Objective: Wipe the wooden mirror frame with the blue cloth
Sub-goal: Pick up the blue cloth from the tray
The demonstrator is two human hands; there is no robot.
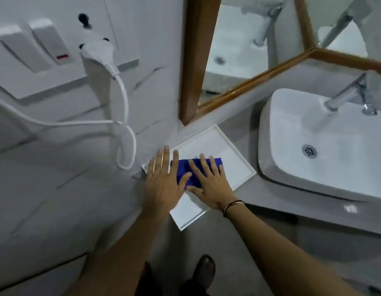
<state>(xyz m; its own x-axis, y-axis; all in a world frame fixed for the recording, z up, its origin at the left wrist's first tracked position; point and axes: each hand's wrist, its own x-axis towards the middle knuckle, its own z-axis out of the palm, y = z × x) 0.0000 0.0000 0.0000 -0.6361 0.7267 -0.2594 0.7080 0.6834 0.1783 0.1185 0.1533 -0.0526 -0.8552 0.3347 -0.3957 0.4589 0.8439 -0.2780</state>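
Observation:
A folded blue cloth (184,167) lies in a white square tray (232,152) on the grey counter. My left hand (164,180) rests flat on the cloth's left part, fingers spread. My right hand (208,180) lies flat on its right part, fingers spread too. Neither hand grips the cloth. The wooden mirror frame (195,60) hangs on the wall above the tray, its lower left corner just beyond the tray's far edge. Its bottom rail (249,86) runs to the right above the counter.
A white basin (292,167) with a chrome tap (345,95) sits right of the tray. On the left wall are switches (33,45) and a white plug (99,54) whose cable (125,133) loops down near the tray. The grey counter (270,201) edge runs below the basin.

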